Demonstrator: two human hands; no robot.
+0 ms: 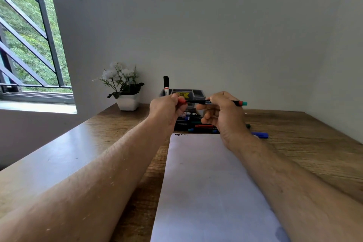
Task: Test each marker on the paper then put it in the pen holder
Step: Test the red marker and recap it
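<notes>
Both hands are raised above the far end of the white paper [208,179]. My right hand [220,112] grips a thin black marker [198,102] held level, its red and teal end sticking out to the right. My left hand [169,109] pinches the marker's red cap [182,101] at its left end. Behind the hands stands a grey pen holder [197,94] with a yellow label; one black-capped marker [166,84] is upright in its left slot. A pile of loose markers [193,125] lies between the holder and the paper. A small black scribble [178,135] marks the paper's top left corner.
A blue marker [260,135] lies on the wooden desk [306,143] right of the paper. A white pot with white flowers [125,92] stands at the back left by the wall. A barred window [29,35] is on the left.
</notes>
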